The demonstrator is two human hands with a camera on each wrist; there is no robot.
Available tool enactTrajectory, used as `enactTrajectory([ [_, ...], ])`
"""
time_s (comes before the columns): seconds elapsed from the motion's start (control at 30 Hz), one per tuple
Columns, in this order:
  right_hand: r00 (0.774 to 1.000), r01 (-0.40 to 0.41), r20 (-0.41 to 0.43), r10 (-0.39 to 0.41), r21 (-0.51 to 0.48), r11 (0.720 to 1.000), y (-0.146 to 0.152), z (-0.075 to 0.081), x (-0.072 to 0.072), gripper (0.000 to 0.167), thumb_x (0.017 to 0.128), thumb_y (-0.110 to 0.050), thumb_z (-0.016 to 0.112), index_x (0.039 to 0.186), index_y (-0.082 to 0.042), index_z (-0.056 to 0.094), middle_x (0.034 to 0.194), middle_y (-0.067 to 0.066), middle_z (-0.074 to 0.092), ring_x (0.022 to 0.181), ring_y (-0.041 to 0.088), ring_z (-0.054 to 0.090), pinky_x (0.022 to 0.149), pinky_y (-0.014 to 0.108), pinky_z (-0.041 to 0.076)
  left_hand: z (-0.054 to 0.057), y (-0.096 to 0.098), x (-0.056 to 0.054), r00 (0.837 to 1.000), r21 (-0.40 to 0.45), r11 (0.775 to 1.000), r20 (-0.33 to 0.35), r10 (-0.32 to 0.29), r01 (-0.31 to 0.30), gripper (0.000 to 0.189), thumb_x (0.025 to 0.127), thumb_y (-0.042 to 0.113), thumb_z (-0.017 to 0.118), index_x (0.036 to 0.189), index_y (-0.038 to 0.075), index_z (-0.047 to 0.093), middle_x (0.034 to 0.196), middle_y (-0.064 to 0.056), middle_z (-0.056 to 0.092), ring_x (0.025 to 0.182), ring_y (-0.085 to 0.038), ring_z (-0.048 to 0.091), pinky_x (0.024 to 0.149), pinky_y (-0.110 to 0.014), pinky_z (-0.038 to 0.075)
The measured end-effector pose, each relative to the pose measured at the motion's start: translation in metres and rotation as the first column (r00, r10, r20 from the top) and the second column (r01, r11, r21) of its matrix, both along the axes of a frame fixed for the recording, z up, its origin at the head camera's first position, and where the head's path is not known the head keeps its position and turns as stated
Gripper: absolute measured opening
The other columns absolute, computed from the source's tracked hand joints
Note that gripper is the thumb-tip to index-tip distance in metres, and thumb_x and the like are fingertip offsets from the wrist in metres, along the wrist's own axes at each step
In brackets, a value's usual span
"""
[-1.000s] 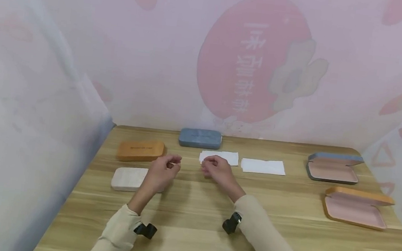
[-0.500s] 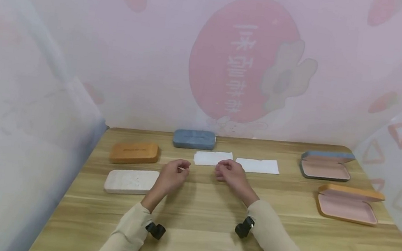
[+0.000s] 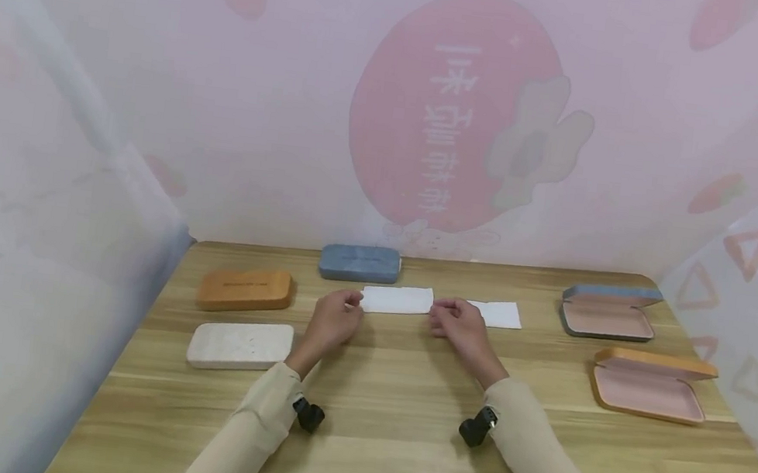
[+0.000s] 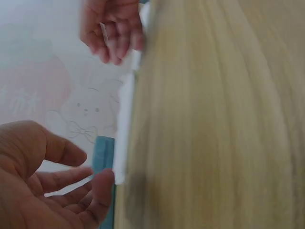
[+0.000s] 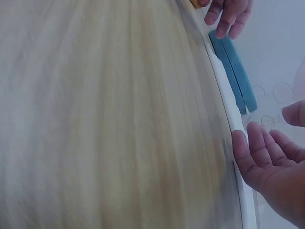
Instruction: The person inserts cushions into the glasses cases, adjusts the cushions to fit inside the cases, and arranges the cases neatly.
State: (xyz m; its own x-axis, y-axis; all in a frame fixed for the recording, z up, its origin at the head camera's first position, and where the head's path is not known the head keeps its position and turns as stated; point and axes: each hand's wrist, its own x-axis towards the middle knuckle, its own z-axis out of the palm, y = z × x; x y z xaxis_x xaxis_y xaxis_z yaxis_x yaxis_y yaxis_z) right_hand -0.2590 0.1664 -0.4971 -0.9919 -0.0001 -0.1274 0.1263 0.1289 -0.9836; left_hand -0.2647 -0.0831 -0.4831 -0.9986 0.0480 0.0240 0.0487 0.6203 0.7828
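Two hands frame one folded white sheet in the head view: the left hand point(image 3: 332, 322) is at the left end of the left folded sheet point(image 3: 396, 301), and the right hand point(image 3: 468, 331) is by its right end, in front of part of the right folded sheet point(image 3: 502, 314). Both sheets lie toward the back of the wooden table point(image 3: 391, 441), before a closed blue glasses case point(image 3: 359, 264). A closed orange glasses case point(image 3: 245, 290) and a closed white glasses case point(image 3: 240, 345) lie on the left; on the right, a blue-lidded case point(image 3: 605, 294) and an orange-lidded case point(image 3: 659, 365) have their lids raised. The left wrist view shows the left thumb and fingers apart, nothing between them, the thumb tip just beside the sheet's end; contact cannot be told. In the right wrist view the right thumb stands wide of its fingers, whose tips overlap the white strip; again, touch or gap is unclear. The step in hand looks like taking hold of the left folded sheet, which would call for each thumb to close against its fingers at the sheet's ends.
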Motion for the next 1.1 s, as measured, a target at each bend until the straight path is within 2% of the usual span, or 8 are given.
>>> enactTrajectory([
  [0.17, 0.998, 0.055, -0.016, -0.054, 0.083, 0.995, 0.005, 0.004, -0.006, 0.033, 0.098, -0.014, 0.059, 0.125, 0.004, 0.062, 0.117, 0.022, 0.067, 0.103, 0.029, 0.069, 0.085, 0.033, 0.061, -0.003, 0.002, -0.01, 0.999, -0.04, 0.999, -0.032, 0.016, -0.018, 0.016, 0.091, 0.004, 0.055, 0.075, 0.001, 0.054, 0.068, -0.003, 0.047, 0.065, -0.017, 0.047, 0.061, -0.031, 0.042],
  [0.23, 0.997, 0.072, -0.042, -0.066, 0.14, 0.988, 0.005, 0.007, -0.011, 0.033, 0.098, -0.017, 0.062, 0.125, 0.002, 0.063, 0.116, 0.018, 0.068, 0.102, 0.027, 0.07, 0.084, 0.032, 0.06, -0.005, 0.003, -0.015, 1.0, -0.048, 0.999, -0.023, 0.0, -0.001, 0.03, 0.089, 0.002, 0.054, 0.066, 0.008, 0.036, 0.062, 0.0, 0.03, 0.056, -0.016, 0.032, 0.054, -0.028, 0.03],
  [0.33, 0.991, 0.111, -0.103, -0.087, 0.254, 0.961, 0.003, 0.009, -0.019, 0.031, 0.097, -0.021, 0.065, 0.121, -0.001, 0.067, 0.115, 0.015, 0.07, 0.104, 0.027, 0.069, 0.087, 0.034, 0.058, -0.008, 0.006, -0.021, 0.998, -0.131, 0.991, -0.046, -0.031, 0.025, 0.034, 0.086, 0.0, 0.055, 0.061, 0.011, 0.035, 0.059, 0.001, 0.032, 0.057, -0.017, 0.034, 0.053, -0.028, 0.033],
  [0.47, 0.984, 0.14, -0.156, -0.09, 0.343, 0.929, -0.003, 0.004, -0.03, 0.035, 0.097, -0.021, 0.068, 0.123, 0.003, 0.067, 0.119, 0.019, 0.07, 0.112, 0.032, 0.066, 0.095, 0.043, 0.055, -0.01, 0.012, -0.023, 0.999, -0.258, 0.966, -0.046, -0.027, 0.015, 0.015, 0.088, 0.005, 0.058, 0.074, 0.0, 0.057, 0.086, -0.014, 0.053, 0.081, -0.026, 0.05, 0.068, -0.038, 0.048],
  [0.63, 0.986, 0.126, -0.16, -0.049, 0.517, 0.847, -0.011, -0.004, -0.041, 0.045, 0.096, -0.029, 0.07, 0.127, 0.004, 0.066, 0.133, 0.021, 0.065, 0.129, 0.039, 0.058, 0.11, 0.056, 0.039, -0.016, 0.017, -0.022, 1.0, -0.296, 0.955, 0.003, 0.031, -0.029, 0.026, 0.093, 0.014, 0.059, 0.103, -0.009, 0.064, 0.121, -0.024, 0.048, 0.105, -0.035, 0.054, 0.084, -0.049, 0.054],
  [0.73, 0.988, 0.128, -0.147, -0.049, 0.597, 0.792, -0.016, -0.006, -0.044, 0.035, 0.093, -0.034, 0.074, 0.102, 0.001, 0.075, 0.124, 0.021, 0.069, 0.125, 0.046, 0.054, 0.104, 0.061, 0.029, -0.019, 0.02, -0.021, 0.999, -0.305, 0.951, -0.005, 0.048, -0.047, 0.027, 0.096, 0.017, 0.06, 0.103, -0.009, 0.064, 0.122, -0.024, 0.046, 0.107, -0.036, 0.053, 0.086, -0.05, 0.054],
  [0.87, 0.988, 0.127, -0.151, -0.035, 0.664, 0.736, -0.022, -0.009, -0.045, 0.041, 0.09, -0.032, 0.078, 0.064, -0.003, 0.064, 0.097, 0.017, 0.06, 0.106, 0.039, 0.046, 0.092, 0.056, 0.027, -0.024, 0.024, -0.021, 0.998, -0.319, 0.946, -0.019, 0.059, -0.062, 0.027, 0.097, 0.018, 0.061, 0.101, -0.008, 0.066, 0.122, -0.023, 0.047, 0.109, -0.036, 0.054, 0.086, -0.051, 0.054],
  [1.1, 0.985, 0.127, -0.172, -0.011, 0.683, 0.719, -0.028, -0.009, -0.048, 0.02, 0.09, -0.022, 0.077, 0.103, -0.007, 0.081, 0.115, 0.013, 0.067, 0.119, 0.039, 0.047, 0.099, 0.058, 0.027, -0.022, 0.024, -0.02, 0.994, -0.278, 0.957, -0.092, 0.057, -0.08, 0.022, 0.094, 0.01, 0.063, 0.111, -0.003, 0.072, 0.124, -0.022, 0.053, 0.115, -0.036, 0.057, 0.088, -0.053, 0.054],
])
